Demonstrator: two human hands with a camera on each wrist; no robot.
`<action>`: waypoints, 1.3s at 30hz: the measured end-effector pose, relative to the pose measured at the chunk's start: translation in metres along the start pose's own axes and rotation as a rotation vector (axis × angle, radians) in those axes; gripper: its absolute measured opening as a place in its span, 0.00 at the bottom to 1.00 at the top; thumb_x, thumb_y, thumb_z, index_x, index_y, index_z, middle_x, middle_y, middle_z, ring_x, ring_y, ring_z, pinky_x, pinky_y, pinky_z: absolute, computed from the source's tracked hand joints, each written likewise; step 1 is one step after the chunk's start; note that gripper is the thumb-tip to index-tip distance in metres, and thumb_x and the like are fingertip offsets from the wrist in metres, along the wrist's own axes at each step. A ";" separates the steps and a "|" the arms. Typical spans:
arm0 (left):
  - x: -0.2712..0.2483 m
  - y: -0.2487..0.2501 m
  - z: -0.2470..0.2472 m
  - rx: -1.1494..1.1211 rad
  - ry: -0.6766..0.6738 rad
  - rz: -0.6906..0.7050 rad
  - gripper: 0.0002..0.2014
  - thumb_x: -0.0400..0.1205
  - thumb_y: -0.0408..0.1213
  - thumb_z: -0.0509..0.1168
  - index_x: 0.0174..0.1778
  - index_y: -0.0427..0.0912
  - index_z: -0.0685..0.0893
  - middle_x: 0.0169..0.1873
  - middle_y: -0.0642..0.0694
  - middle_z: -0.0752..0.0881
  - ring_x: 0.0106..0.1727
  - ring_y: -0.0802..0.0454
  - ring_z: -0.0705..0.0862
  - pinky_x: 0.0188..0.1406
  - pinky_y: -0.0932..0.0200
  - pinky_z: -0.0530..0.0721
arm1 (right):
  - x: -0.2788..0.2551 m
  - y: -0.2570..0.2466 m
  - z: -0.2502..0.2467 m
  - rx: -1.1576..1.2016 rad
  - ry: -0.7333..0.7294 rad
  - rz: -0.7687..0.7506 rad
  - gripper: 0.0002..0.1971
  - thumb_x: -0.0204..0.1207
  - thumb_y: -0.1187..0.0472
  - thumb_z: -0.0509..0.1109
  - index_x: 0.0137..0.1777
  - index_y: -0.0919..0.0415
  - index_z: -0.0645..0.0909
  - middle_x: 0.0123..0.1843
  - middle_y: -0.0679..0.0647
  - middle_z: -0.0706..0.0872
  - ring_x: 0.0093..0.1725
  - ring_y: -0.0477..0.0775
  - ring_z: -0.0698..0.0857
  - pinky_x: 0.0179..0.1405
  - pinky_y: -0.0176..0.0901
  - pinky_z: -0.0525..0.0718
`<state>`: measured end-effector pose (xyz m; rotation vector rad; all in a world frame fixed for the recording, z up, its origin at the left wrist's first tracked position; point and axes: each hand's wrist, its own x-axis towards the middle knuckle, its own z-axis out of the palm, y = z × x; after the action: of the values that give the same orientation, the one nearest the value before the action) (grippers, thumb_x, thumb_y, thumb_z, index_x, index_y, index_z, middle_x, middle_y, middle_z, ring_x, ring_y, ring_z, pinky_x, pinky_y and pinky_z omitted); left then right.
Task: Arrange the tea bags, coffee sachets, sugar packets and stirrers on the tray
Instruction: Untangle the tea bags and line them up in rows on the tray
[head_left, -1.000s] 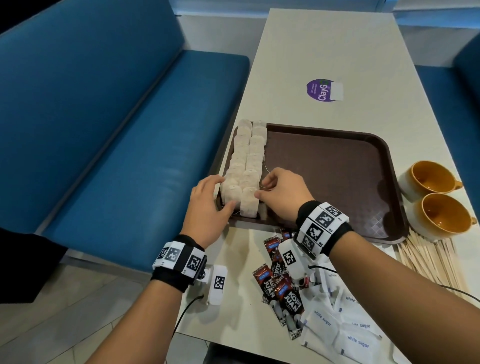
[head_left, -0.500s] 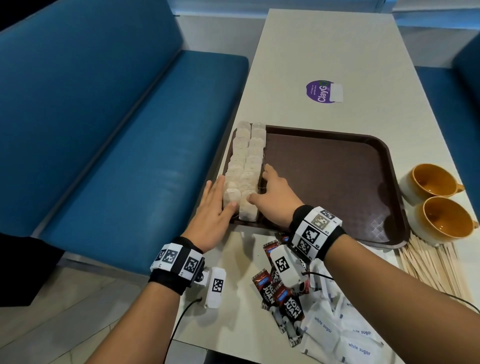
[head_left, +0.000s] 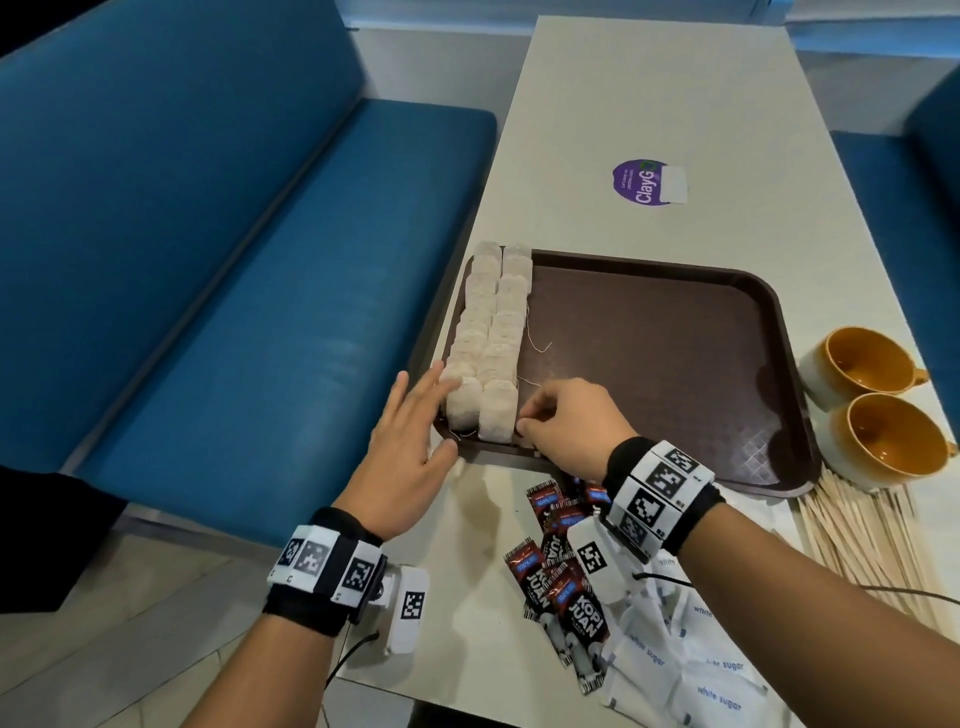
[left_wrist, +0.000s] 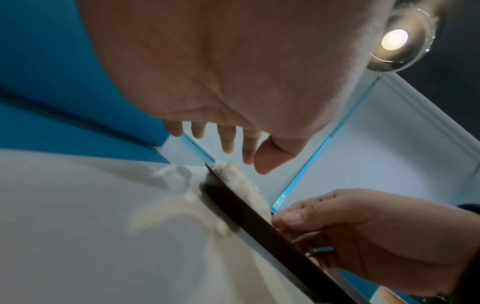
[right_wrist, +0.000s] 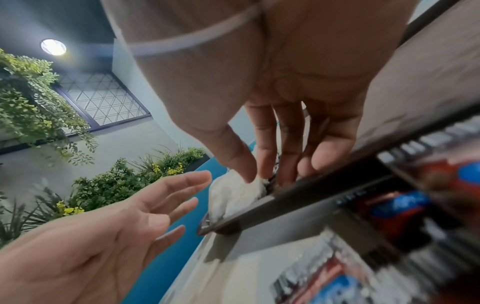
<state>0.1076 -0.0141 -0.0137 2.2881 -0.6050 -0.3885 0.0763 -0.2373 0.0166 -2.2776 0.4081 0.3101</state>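
Two rows of tea bags (head_left: 488, 343) are laid along the left edge of the brown tray (head_left: 675, 364), at the frame's centre. The left hand (head_left: 410, 457) is held flat with fingers straight beside the nearest bags. The right hand (head_left: 566, 421) is curled at the front bag; whether anything is pinched cannot be told. Coffee sachets (head_left: 566, 587), sugar packets (head_left: 696, 670) and stirrers (head_left: 872, 540) are spread on the pale surface (head_left: 649, 93) at lower right, beside two cups (head_left: 878, 405). Blue benches (head_left: 234, 260) are seen alongside.

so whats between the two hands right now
In the head view, the nearest ends of the two tea bag rows stand between the open left hand and the right hand, on the tray.
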 end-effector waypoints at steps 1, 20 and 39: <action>-0.003 0.000 0.001 0.035 -0.010 0.012 0.29 0.84 0.45 0.55 0.84 0.65 0.63 0.88 0.70 0.48 0.88 0.64 0.34 0.89 0.44 0.48 | -0.001 -0.001 0.002 -0.001 -0.016 -0.001 0.03 0.79 0.59 0.74 0.48 0.53 0.89 0.46 0.46 0.90 0.47 0.46 0.89 0.52 0.42 0.89; 0.024 0.006 -0.006 0.011 -0.071 -0.106 0.34 0.91 0.51 0.57 0.91 0.57 0.48 0.89 0.65 0.43 0.88 0.64 0.36 0.90 0.47 0.46 | 0.073 -0.018 -0.036 0.276 0.002 0.049 0.45 0.77 0.66 0.72 0.91 0.55 0.54 0.89 0.54 0.65 0.68 0.50 0.80 0.56 0.37 0.81; 0.045 -0.001 -0.004 0.015 -0.136 -0.135 0.36 0.91 0.54 0.54 0.91 0.57 0.41 0.88 0.67 0.38 0.87 0.67 0.33 0.90 0.51 0.42 | 0.122 -0.034 -0.032 0.334 -0.016 0.116 0.48 0.61 0.60 0.67 0.86 0.50 0.59 0.82 0.58 0.72 0.68 0.62 0.80 0.55 0.55 0.90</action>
<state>0.1474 -0.0347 -0.0155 2.3377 -0.5229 -0.6107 0.2042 -0.2629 0.0185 -1.9279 0.5427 0.2946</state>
